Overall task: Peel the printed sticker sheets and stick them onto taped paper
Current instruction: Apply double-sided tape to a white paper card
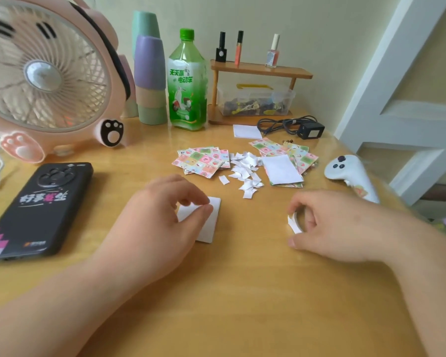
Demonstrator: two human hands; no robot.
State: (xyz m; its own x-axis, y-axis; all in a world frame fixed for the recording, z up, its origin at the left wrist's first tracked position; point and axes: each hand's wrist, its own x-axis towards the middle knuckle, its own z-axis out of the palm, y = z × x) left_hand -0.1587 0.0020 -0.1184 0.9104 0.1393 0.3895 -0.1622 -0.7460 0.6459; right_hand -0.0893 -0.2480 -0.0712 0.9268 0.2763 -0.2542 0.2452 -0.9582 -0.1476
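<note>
A small white paper card (213, 224) lies flat on the wooden table (242, 292) in front of me. My left hand (155, 225) rests over its left part, thumb and forefinger pinching at its surface near the top edge. My right hand (337, 228) is curled round a small roll of white tape (295, 222), a torn end sticking out at the left. Printed sticker sheets lie in two piles further back, one on the left (202, 161) and one on the right (289, 155) with a white sheet (281, 170) on top. Torn white backing scraps (245, 171) lie between them.
A black phone (36, 210) lies at the left, a pink fan (44, 78) behind it. Stacked cups (150, 73), a green bottle (187, 83), a wooden shelf (258, 70) with nail polish, a charger (309, 130) and a white controller (350, 173) line the back and right.
</note>
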